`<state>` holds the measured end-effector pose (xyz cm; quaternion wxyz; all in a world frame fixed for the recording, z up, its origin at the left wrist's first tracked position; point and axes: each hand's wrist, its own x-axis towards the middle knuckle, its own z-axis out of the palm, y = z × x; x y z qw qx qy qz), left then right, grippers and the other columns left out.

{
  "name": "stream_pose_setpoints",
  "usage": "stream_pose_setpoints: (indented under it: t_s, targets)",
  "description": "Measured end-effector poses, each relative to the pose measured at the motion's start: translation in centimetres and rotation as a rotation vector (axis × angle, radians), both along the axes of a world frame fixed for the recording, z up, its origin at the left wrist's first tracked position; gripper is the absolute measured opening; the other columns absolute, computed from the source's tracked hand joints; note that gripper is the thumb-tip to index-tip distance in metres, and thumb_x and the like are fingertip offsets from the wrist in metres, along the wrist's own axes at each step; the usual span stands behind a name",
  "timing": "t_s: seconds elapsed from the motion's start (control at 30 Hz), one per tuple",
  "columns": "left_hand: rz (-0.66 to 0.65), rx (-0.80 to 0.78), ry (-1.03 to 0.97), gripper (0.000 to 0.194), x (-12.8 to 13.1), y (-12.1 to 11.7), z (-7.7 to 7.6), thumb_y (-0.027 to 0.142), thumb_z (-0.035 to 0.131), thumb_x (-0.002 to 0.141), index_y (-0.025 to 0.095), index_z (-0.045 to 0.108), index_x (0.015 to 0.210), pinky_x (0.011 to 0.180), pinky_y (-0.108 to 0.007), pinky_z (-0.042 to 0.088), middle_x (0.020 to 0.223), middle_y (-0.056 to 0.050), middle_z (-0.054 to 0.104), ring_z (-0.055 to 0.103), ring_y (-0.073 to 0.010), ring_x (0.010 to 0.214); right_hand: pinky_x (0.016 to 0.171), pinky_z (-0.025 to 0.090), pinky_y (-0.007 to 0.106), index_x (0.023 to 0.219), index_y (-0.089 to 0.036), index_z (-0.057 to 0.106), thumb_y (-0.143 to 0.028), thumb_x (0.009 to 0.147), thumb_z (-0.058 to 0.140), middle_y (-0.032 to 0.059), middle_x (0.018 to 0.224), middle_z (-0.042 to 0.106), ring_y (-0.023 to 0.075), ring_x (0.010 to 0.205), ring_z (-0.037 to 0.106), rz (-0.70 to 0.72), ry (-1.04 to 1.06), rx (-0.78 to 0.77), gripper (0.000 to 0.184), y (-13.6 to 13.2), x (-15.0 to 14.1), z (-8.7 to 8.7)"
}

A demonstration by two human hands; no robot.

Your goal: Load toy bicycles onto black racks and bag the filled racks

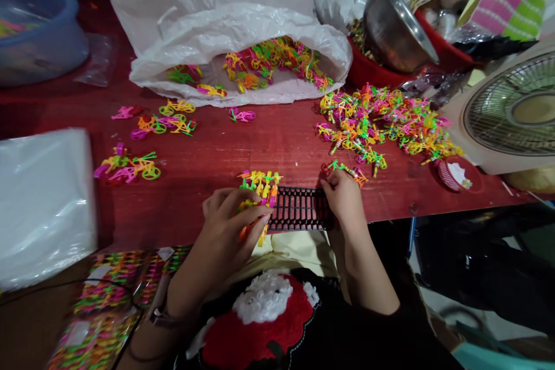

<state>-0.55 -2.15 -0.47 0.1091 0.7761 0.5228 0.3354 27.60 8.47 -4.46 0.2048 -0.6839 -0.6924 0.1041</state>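
A black slatted plastic rack [299, 208] lies at the table's near edge in front of me. Small bright plastic toy bicycles [265, 182] stand packed in rows at its left end. My left hand [234, 217] curls around these toys, thumb and fingers resting against them. At the rack's right end is my right hand [344, 193], its fingers bent together and thumb pressed in. Whatever sits between those fingertips is hidden. A few loose toy pieces [332, 167] lie just beyond the right hand's knuckles.
Behind lies an open white plastic bag [191, 29] with more toys inside. A toy pile [390, 121] spreads at right, near a metal bowl [396, 29] and a fan [515, 104]. Leftward are loose toys [134, 167], clear bags [43, 202] and a blue basin [39, 29].
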Motion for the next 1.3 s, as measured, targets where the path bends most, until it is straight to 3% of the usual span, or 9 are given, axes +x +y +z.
stream_pose_setpoints:
  t_s: [0.2,0.33,0.47,0.63,0.77,0.93,1.07,1.17,1.3]
  targets:
    - [0.039,0.001,0.016,0.01,0.4,0.3,-0.3,0.02,0.063,0.098,0.025,0.069,0.104,0.088,-0.044,0.039,0.113,-0.006,0.065,0.054,-0.0263,0.105,0.066,0.05,0.03,0.098,-0.012,0.072,-0.027,0.073,0.075,0.0051,0.076,0.071,0.0176,0.066,0.064,-0.174,0.468,-0.022,0.029,-0.6,2.6,0.4]
    - [0.07,0.014,-0.021,0.009,1.2,0.8,-0.7,0.019,0.064,0.098,0.023,0.07,0.103,0.086,-0.041,0.04,0.106,-0.005,0.065,0.056,-0.0237,0.099,0.07,0.055,0.03,0.097,-0.018,0.078,-0.031,0.079,0.077,0.007,0.091,0.077,0.0168,0.074,0.067,0.074,0.899,-0.035,0.022,-3.3,0.2,1.2]
    - [0.113,0.025,-0.049,0.011,1.9,1.1,-1.2,0.02,0.065,0.097,0.024,0.07,0.106,0.085,-0.041,0.042,0.105,-0.005,0.066,0.058,-0.0234,0.099,0.078,0.059,0.033,0.086,-0.022,0.083,-0.032,0.073,0.089,0.0056,0.095,0.077,0.019,0.086,0.07,0.32,1.014,-0.112,0.017,-5.7,-3.9,-0.1]
    - [0.114,0.013,-0.059,0.015,1.9,1.1,-1.5,0.022,0.065,0.098,0.024,0.07,0.112,0.087,-0.042,0.043,0.105,-0.005,0.066,0.058,-0.0236,0.1,0.085,0.06,0.037,0.087,-0.019,0.081,-0.035,0.076,0.088,0.006,0.093,0.078,0.0202,0.089,0.072,-0.074,1.168,0.129,0.021,-5.5,-6.1,-2.2]
    - [0.087,0.019,-0.057,0.017,1.8,1.0,-1.5,0.022,0.063,0.099,0.022,0.069,0.114,0.087,-0.042,0.044,0.107,-0.006,0.066,0.059,-0.0241,0.1,0.079,0.06,0.036,0.083,-0.019,0.078,-0.036,0.076,0.087,0.0062,0.088,0.078,0.0198,0.081,0.071,-0.11,1.1,0.214,0.021,-5.0,-5.6,-1.9]
    - [0.08,0.042,-0.053,0.018,1.8,1.0,-1.4,0.022,0.063,0.099,0.022,0.068,0.116,0.086,-0.043,0.045,0.108,-0.007,0.065,0.059,-0.0242,0.1,0.056,0.052,0.028,0.061,-0.02,0.064,-0.037,0.073,0.089,-0.0008,0.062,0.064,0.0135,0.056,0.058,-0.033,1.013,0.12,0.033,-5.5,-5.9,-1.6]
    - [0.069,0.042,-0.05,0.018,1.6,1.0,-1.4,0.022,0.062,0.099,0.022,0.067,0.117,0.087,-0.043,0.045,0.109,-0.007,0.065,0.059,-0.0242,0.101,0.053,0.052,0.027,0.068,-0.02,0.066,-0.04,0.066,0.095,-0.0026,0.063,0.063,0.0132,0.054,0.057,0.016,1.021,0.027,0.036,-6.0,-6.7,-1.9]
    - [0.057,0.034,-0.049,0.019,1.4,1.1,-1.5,0.022,0.063,0.099,0.021,0.066,0.118,0.087,-0.043,0.044,0.109,-0.007,0.065,0.059,-0.0242,0.101,0.058,0.056,0.029,0.09,-0.021,0.072,-0.04,0.081,0.085,0.0004,0.075,0.069,0.0155,0.061,0.064,0.219,0.972,-0.115,0.025,-6.1,-6.8,-2.0]
    - [0.043,0.032,-0.036,0.02,1.3,1.2,-1.5,0.022,0.064,0.099,0.022,0.066,0.118,0.086,-0.043,0.043,0.109,-0.007,0.065,0.059,-0.0243,0.102,0.081,0.058,0.033,0.087,-0.02,0.07,-0.02,0.094,0.063,0.0061,0.096,0.07,0.0191,0.089,0.068,0.554,0.69,-0.13,0.01,-6.0,-6.7,-2.1]
